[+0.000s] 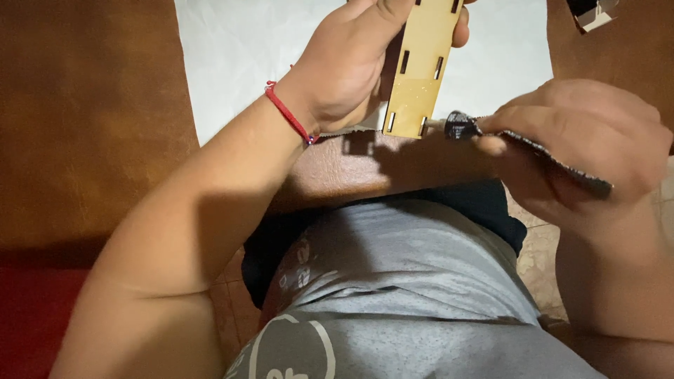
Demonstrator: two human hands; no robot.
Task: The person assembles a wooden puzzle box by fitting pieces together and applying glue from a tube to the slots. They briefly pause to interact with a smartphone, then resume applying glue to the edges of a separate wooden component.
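The left hand [351,67] gripped a flat, light-coloured wooden panel [420,67] with rectangular slots cut along its edges; the fingers wrapped around the far edge, fully closed on it. The panel was held tilted above a white sheet [239,56] lying on a brown table [84,119]. A red string bracelet [288,112] circled the left wrist. The right hand [583,140] was closed around a dark, flat, rough-textured strip [562,165], with a small black cylindrical part [460,126] at its front end. That part touched the lower right corner of the panel. Below both hands, a grey shirt [421,281] filled the lower view. 1 dark object [593,10] sat at the top right, too cropped to identify
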